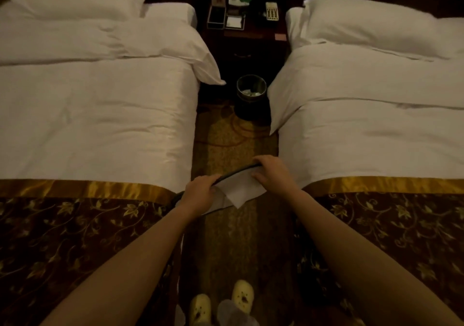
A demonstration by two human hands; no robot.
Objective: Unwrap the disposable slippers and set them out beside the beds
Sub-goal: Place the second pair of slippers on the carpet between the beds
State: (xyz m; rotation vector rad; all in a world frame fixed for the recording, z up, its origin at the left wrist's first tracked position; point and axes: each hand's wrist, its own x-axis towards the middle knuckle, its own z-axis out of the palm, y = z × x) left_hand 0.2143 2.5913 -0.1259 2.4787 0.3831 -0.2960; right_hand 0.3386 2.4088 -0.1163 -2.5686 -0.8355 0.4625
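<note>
Both my hands hold a white disposable slipper with a dark edge, above the carpet in the aisle between the two beds. My left hand grips its near left end. My right hand grips the far right end, fingers curled over the dark rim. A white flap hangs down between my hands. Whether a wrapper is still around it I cannot tell. The left bed and the right bed have white duvets.
A round waste bin with scraps inside stands in the aisle ahead. Behind it is a dark nightstand with a remote and small items. Gold-patterned dark runners cross the bed feet. Yellow slippers and something grey lie at the bottom.
</note>
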